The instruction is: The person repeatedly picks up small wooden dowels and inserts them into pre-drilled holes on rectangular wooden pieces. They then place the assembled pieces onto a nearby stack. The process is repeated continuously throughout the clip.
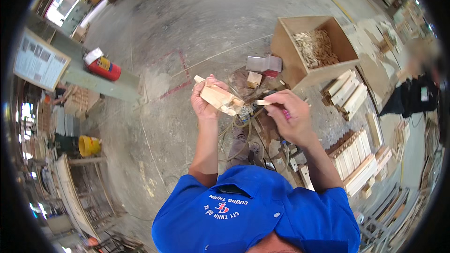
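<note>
My left hand [204,103] grips a pale shaped wooden piece [217,96] held up in front of me, its long side pointing up-left. My right hand [289,117] is closed around a thin wooden stick [262,102] and something pink, the stick's tip pointing left toward the lower end of the wooden piece. The two hands are close together above a cluttered patch of floor.
An open wooden crate [304,42] of small wood pieces stands ahead on the right. Stacks of cut wooden blocks [358,157] lie to my right. A red fire extinguisher [104,68] lies by a green post on the left, with a yellow bucket [88,145] nearer. Another person [415,91] stands far right.
</note>
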The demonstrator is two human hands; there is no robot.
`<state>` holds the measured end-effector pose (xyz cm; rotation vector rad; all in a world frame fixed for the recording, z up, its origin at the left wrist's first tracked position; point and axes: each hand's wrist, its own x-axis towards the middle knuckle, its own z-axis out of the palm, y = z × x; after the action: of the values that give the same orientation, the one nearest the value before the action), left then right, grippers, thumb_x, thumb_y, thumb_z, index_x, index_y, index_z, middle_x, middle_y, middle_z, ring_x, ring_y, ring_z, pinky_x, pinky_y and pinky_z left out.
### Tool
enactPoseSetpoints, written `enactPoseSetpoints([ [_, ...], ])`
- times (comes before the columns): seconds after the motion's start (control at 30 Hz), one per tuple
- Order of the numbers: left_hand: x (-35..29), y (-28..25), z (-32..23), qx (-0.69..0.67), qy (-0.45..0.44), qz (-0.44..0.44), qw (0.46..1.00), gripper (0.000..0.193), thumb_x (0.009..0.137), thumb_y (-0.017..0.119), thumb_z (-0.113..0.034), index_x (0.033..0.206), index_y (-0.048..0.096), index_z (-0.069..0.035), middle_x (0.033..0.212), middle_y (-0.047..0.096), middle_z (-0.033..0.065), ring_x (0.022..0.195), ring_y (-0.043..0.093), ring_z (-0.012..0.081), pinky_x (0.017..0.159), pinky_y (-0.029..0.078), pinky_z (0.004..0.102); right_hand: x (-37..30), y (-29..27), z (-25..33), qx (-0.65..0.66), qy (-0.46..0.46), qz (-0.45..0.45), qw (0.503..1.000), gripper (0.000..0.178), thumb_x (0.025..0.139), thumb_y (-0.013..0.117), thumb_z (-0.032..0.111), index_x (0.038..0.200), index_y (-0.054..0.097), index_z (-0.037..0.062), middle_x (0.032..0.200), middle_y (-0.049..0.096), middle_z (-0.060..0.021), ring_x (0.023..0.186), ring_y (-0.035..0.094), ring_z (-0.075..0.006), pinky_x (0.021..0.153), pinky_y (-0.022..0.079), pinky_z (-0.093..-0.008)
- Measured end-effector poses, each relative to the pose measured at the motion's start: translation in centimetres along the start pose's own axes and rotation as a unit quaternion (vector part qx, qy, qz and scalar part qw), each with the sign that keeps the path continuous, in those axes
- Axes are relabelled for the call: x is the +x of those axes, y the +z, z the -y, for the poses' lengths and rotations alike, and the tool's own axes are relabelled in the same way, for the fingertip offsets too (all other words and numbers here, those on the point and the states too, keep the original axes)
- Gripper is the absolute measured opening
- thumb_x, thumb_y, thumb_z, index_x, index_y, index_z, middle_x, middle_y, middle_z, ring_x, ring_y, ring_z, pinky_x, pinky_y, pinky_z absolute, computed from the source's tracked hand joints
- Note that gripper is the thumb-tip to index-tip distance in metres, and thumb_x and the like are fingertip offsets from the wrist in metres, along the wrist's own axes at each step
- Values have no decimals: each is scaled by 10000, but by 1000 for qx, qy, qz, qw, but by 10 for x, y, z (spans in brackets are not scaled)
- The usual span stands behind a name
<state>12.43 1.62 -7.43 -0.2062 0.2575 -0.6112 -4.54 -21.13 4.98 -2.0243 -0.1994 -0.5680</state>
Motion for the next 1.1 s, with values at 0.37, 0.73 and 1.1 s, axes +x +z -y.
enactPoseSetpoints([
  [0.37,-15,16,37,33,15,-22,999,402,837,724,-13,1204,594,87,984,687,104,929,660,247,897,568,422,-18,22,25,-131,-99,-26,986,217,917,794,16,1120,717,12,1005,727,-160,884,724,-344,767,598,-418],
  [0.73,0,7,49,41,64,-21,997,249,916,679,-183,1136,646,-72,944,709,104,862,690,288,858,590,479,-21,23,40,-221,-78,-8,972,118,1032,663,44,1140,666,-6,1030,694,-178,935,683,-389,818,565,-479],
  [1.1,-3,12,48,19,65,-15,998,227,892,696,-152,1105,645,-92,934,703,112,862,696,277,857,594,476,-23,24,30,-188,-49,-43,980,160,1051,640,32,1196,676,-25,1064,714,-181,954,704,-372,828,565,-455],
])
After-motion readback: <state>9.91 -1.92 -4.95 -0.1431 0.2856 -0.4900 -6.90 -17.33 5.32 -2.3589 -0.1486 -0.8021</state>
